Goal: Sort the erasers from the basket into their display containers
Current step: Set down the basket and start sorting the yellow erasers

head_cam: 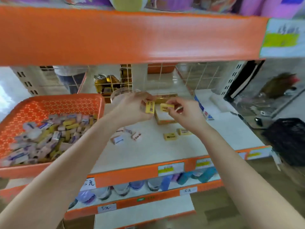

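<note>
An orange basket (54, 103) on the left of the shelf holds a heap of pink, white and yellow erasers (47, 134). My left hand (132, 108) pinches a yellow eraser (149, 107) upright. My right hand (184, 111) pinches a second yellow eraser (166, 106). Both hands are held just above a small open cardboard display box (165, 118) in the middle of the shelf. Two yellow erasers (170, 136) lie on the shelf in front of the box. Three pink and white erasers (127, 136) lie to their left.
A clear plastic cup (118, 95) stands behind my left hand, with gold packets (107, 85) in a wire rack further back. A blue and white box (203, 108) lies at the right. The orange upper shelf (132, 35) overhangs close above. Bottles line the lower shelves.
</note>
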